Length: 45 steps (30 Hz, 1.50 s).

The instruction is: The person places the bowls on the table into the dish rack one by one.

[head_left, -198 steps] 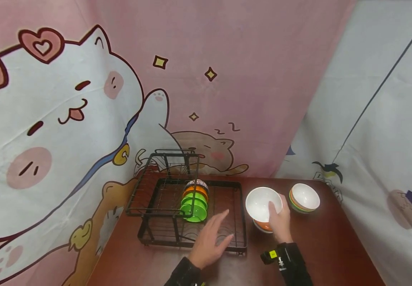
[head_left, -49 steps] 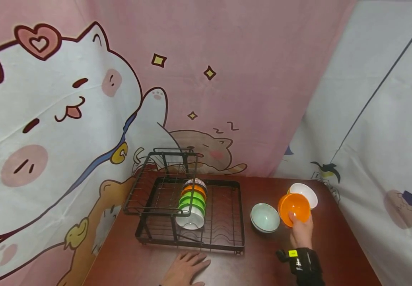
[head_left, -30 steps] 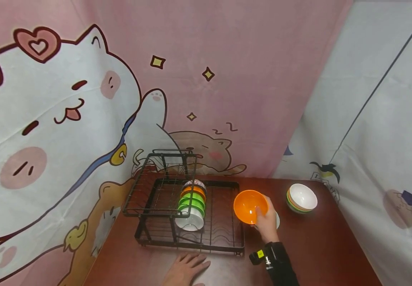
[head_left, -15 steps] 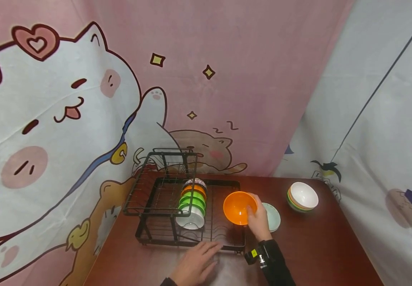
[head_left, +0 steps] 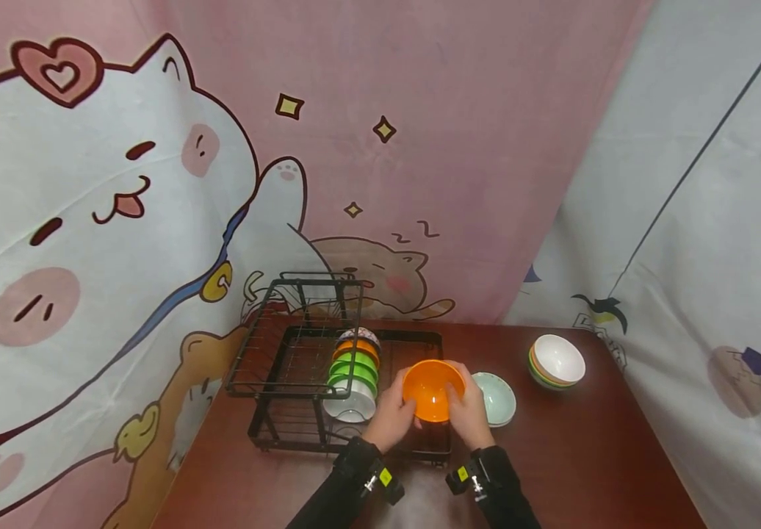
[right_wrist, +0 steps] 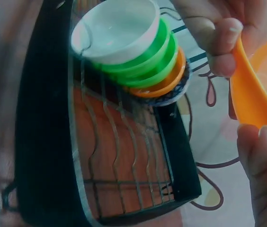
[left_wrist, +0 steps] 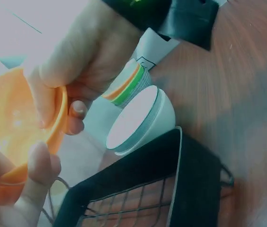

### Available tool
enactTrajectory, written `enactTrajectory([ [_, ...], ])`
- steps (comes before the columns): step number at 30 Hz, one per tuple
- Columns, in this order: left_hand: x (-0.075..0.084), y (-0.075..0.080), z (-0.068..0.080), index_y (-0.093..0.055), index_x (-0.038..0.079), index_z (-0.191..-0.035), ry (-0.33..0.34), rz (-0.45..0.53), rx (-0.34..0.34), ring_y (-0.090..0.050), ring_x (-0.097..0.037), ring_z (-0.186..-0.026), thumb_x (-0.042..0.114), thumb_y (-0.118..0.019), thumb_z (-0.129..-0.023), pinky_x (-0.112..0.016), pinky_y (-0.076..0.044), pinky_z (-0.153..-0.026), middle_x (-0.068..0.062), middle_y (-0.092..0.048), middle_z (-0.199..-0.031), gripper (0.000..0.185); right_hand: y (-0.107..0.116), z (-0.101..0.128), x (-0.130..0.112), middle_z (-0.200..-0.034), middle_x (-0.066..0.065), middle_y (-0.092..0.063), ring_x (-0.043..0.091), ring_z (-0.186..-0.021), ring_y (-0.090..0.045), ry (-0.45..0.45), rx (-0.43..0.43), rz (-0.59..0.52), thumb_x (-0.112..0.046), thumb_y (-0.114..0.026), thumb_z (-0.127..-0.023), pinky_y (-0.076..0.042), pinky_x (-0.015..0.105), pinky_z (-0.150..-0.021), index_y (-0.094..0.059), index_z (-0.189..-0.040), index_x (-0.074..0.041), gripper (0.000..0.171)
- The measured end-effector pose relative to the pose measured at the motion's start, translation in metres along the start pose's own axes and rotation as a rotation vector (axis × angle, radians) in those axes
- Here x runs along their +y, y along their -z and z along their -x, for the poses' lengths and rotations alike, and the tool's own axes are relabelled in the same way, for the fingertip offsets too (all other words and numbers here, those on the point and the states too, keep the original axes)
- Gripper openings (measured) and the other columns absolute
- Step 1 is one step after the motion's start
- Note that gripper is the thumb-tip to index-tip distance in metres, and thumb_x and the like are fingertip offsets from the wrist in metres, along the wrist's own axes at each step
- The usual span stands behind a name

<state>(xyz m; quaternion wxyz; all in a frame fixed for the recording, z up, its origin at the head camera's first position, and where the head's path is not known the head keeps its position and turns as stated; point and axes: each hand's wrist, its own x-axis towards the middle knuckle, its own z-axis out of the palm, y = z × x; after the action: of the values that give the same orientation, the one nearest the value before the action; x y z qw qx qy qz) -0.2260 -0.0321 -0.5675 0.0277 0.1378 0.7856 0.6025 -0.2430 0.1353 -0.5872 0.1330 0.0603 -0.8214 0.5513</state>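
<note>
Both hands hold an orange bowl [head_left: 430, 388] just above the right front part of a black wire dish rack [head_left: 275, 430]. My left hand [head_left: 394, 413] grips its left rim and my right hand [head_left: 469, 413] grips its right rim. In the left wrist view the orange bowl [left_wrist: 11, 124] has my right hand's fingers [left_wrist: 76, 109] curled over its edge. The right wrist view shows the orange bowl [right_wrist: 261, 101] beside a row of bowls [right_wrist: 134, 52] standing on edge in the rack [right_wrist: 43, 156]: white in front, then two green, an orange and a patterned one.
A pale green bowl [head_left: 498, 398] sits on the brown table [head_left: 592, 455] right of the rack. A stack of bowls with a white one on top [head_left: 556, 361] stands at the back right. Printed cloth walls close in behind and on both sides.
My right hand carried the orange bowl leftward from the stack to over the rack. My left hand lifted off the table and took hold of the bowl's left rim.
</note>
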Motion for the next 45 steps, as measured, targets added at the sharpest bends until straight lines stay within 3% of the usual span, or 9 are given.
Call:
enactTrajectory([
  [6,-0.016,-0.003,-0.007,-0.034,0.035,-0.129,-0.025,0.007,0.023,-0.058,-0.027,-0.047,-0.008,-0.047,-0.082,-0.033,-0.048,-0.041,-0.007,-0.056,-0.095,0.065,-0.002,0.000,0.005,-0.108,-0.008,-0.055,0.013,-0.093,-0.054,0.031,-0.014,0.012,-0.010,-0.055,-0.088,-0.048,0.034,-0.080,-0.047,-0.119,-0.031,0.038],
  [10,-0.013,0.007,-0.012,-0.032,0.035,-0.131,-0.099,-0.089,0.037,-0.057,-0.022,-0.047,-0.008,-0.046,-0.081,-0.028,-0.048,-0.040,-0.004,-0.053,-0.105,0.068,0.007,-0.002,-0.001,-0.118,-0.004,-0.049,0.017,-0.098,-0.052,0.058,-0.074,0.019,-0.024,-0.059,-0.086,-0.049,0.034,-0.078,-0.041,-0.130,-0.030,0.047],
  [14,-0.009,0.029,-0.012,-0.031,0.033,-0.136,-0.235,-0.424,0.094,-0.054,-0.009,-0.062,-0.005,-0.051,-0.079,-0.021,-0.048,-0.052,0.003,-0.049,-0.112,0.071,0.034,0.000,-0.011,-0.129,0.009,-0.037,0.030,-0.107,-0.047,0.089,-0.099,-0.022,-0.025,-0.065,-0.081,-0.045,0.046,-0.083,-0.027,-0.140,-0.025,0.070],
  [18,-0.005,0.054,-0.001,-0.023,0.035,-0.139,-0.281,-0.708,0.083,-0.044,-0.004,-0.055,-0.002,-0.059,-0.077,-0.015,-0.039,-0.040,0.007,-0.038,-0.126,0.081,0.073,0.001,0.009,-0.136,0.010,-0.031,0.031,-0.119,-0.036,0.104,-0.017,0.040,-0.023,-0.065,-0.082,-0.032,0.052,-0.094,-0.020,-0.142,-0.024,0.075],
  [24,-0.010,0.076,0.021,-0.015,0.040,-0.141,-0.324,-1.046,-0.036,-0.029,-0.004,-0.033,0.011,-0.067,-0.079,-0.016,-0.024,-0.028,0.005,-0.025,-0.142,0.085,0.126,0.016,0.066,-0.147,0.008,-0.011,0.033,-0.131,-0.014,-0.159,0.020,0.277,-0.043,-0.059,-0.082,-0.018,0.064,-0.093,-0.003,-0.141,-0.039,0.082],
  [28,-0.021,0.079,0.034,-0.035,0.033,-0.136,-0.454,-1.304,0.015,-0.051,-0.015,-0.057,0.002,-0.070,-0.071,-0.026,-0.038,-0.038,-0.001,-0.041,-0.132,0.081,0.140,0.028,0.092,-0.147,0.017,0.001,0.043,-0.130,-0.006,-0.306,-0.052,0.358,-0.053,-0.057,-0.079,-0.016,0.070,-0.087,0.008,-0.141,-0.035,0.092],
  [32,-0.034,0.077,0.042,-0.049,0.027,-0.127,-0.514,-1.337,0.058,-0.055,-0.025,-0.074,-0.009,-0.069,-0.062,-0.036,-0.044,-0.045,-0.003,-0.048,-0.121,0.077,0.140,0.035,0.107,-0.146,0.021,0.004,0.045,-0.129,-0.004,-0.396,-0.097,0.374,-0.058,-0.056,-0.076,-0.016,0.069,-0.089,0.012,-0.141,-0.029,0.098],
  [37,-0.052,0.072,0.042,-0.050,0.022,-0.118,-0.501,-1.435,0.122,-0.050,-0.021,-0.065,-0.008,-0.066,-0.060,-0.032,-0.039,-0.040,-0.004,-0.047,-0.109,0.068,0.140,0.042,0.115,-0.146,0.022,0.003,0.044,-0.129,-0.005,-0.462,-0.071,0.394,-0.062,-0.054,-0.075,-0.014,0.068,-0.091,0.012,-0.141,-0.028,0.100],
  [45,-0.063,0.064,0.041,-0.047,0.014,-0.105,-0.350,-1.586,0.228,-0.048,-0.025,-0.056,0.001,-0.060,-0.068,-0.034,-0.040,-0.045,-0.008,-0.046,-0.104,0.041,0.141,0.047,0.121,-0.144,0.025,0.002,0.045,-0.129,-0.005,-0.516,-0.094,0.424,-0.067,-0.051,-0.073,-0.013,0.066,-0.093,0.014,-0.141,-0.027,0.102],
])
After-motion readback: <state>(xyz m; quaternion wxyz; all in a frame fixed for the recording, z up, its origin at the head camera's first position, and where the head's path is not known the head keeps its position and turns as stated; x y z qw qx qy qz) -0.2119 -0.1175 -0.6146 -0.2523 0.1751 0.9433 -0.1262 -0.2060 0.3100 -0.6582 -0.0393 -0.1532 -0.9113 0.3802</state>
